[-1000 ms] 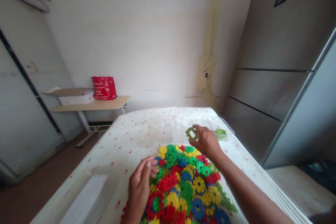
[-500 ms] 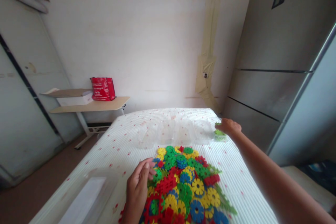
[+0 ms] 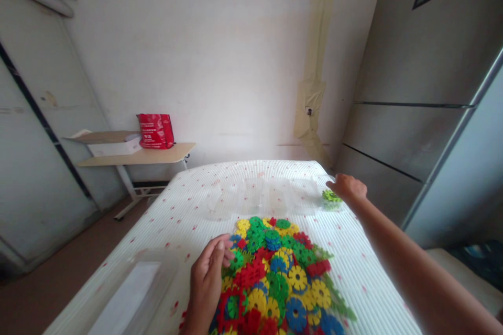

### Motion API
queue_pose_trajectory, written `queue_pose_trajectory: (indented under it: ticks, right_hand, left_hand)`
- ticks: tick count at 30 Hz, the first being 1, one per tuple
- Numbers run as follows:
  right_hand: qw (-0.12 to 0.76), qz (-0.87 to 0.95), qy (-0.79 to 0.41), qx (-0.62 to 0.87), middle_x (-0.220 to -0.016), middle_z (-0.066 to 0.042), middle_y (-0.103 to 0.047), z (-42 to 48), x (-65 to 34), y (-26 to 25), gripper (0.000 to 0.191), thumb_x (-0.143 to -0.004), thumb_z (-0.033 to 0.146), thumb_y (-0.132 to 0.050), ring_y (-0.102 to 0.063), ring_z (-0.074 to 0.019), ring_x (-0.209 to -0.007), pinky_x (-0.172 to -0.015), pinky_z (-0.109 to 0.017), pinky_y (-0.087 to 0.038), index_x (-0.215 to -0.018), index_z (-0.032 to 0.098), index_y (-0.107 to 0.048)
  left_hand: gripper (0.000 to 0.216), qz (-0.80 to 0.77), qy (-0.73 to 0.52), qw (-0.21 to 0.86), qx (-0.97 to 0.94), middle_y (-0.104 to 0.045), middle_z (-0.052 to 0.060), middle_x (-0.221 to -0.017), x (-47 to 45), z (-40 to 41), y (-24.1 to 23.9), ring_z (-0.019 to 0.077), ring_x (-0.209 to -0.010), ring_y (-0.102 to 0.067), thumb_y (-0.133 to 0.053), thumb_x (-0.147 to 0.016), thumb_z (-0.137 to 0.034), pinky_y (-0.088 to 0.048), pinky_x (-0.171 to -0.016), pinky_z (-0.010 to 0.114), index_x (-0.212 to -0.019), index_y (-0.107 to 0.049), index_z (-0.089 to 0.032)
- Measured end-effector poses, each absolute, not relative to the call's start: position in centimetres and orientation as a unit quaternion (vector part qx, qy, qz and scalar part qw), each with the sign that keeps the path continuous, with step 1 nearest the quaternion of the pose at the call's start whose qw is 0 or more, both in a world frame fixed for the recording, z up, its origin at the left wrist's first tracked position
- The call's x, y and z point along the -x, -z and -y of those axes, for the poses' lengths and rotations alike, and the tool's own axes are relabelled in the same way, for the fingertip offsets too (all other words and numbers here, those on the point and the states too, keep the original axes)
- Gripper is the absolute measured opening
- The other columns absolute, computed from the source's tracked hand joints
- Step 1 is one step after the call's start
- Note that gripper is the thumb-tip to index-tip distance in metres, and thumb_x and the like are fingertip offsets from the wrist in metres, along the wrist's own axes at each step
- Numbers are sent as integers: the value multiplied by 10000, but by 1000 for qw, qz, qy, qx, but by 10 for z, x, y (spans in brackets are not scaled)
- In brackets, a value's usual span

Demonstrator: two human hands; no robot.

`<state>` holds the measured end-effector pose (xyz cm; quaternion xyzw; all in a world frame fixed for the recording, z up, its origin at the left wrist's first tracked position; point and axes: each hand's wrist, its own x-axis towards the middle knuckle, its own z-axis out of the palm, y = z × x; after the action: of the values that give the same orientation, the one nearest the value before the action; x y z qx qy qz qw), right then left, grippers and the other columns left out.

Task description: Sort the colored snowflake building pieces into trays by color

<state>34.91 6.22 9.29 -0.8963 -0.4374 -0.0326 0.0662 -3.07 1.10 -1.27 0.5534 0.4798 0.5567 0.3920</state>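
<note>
A pile of plastic interlocking toy pieces [image 3: 281, 282] in red, yellow, green and blue spreads over the bed-like surface in front of me; many are notched discs. My left hand [image 3: 210, 269] rests at the pile's left edge, its fingers loosely bent and holding nothing. Out to the far right, my right hand [image 3: 350, 188] hovers by the rim of a clear compartment, thumb stretched out and the other fingers mostly hidden. Light-green pieces [image 3: 332, 198] lie in that compartment, just below the thumb. Several clear plastic compartments [image 3: 271, 196] stand in a row to its left.
A clear container with a white sheet [image 3: 126, 298] lies at the lower left of the striped cover [image 3: 184, 209]. A red bag [image 3: 156, 132] and a white box [image 3: 113, 145] stand on a small table at the left. A grey fridge [image 3: 408, 84] rises on the right.
The light-green piece that was in my right hand has been let go and now lies in the right-hand compartment. My left hand has stayed beside the pile.
</note>
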Motion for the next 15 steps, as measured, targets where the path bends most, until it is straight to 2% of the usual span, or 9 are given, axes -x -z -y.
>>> queue_pose_trajectory:
  ticks: [4, 8, 11, 15]
  right_hand:
    - [84, 432, 52, 896, -1041, -155, -657, -49, -349, -106, 413, -822, 437, -389, -629, -289, -914, -648, -327, -453, -1014, 194, -662]
    - [128, 444, 88, 882, -875, -125, -692, -24, -347, -104, 384, -841, 401, -352, -647, -242, -771, -545, -261, -388, -900, 203, -675]
    - [186, 502, 135, 834, -754, -81, -692, -2, -340, -82, 338, -837, 379, -376, -637, -199, -666, -514, -236, -345, -827, 205, -666]
    - [261, 640, 124, 713, -726, -47, -684, 22, -318, -41, 331, -858, 370, -373, -626, -158, -619, -550, -225, -381, -765, 195, -638]
  left_hand:
    - [429, -479, -560, 389, -552, -677, 43, -759, 30, -10, 12, 143, -604, -587, -480, -797, -523, -480, -588, 246, -949, -644, -157]
    - [420, -479, -560, 390, -552, -664, 29, -702, 31, -9, 13, 141, -598, -578, -484, -800, -517, -472, -594, 242, -944, -643, -156]
    - [408, -474, -571, 394, -542, -665, 31, -714, 33, -9, 11, 141, -605, -577, -500, -796, -505, -472, -600, 242, -941, -638, -150]
    - [364, -463, -595, 400, -521, -666, 37, -740, 36, -10, 5, 136, -622, -579, -514, -805, -463, -469, -613, 238, -936, -626, -142]
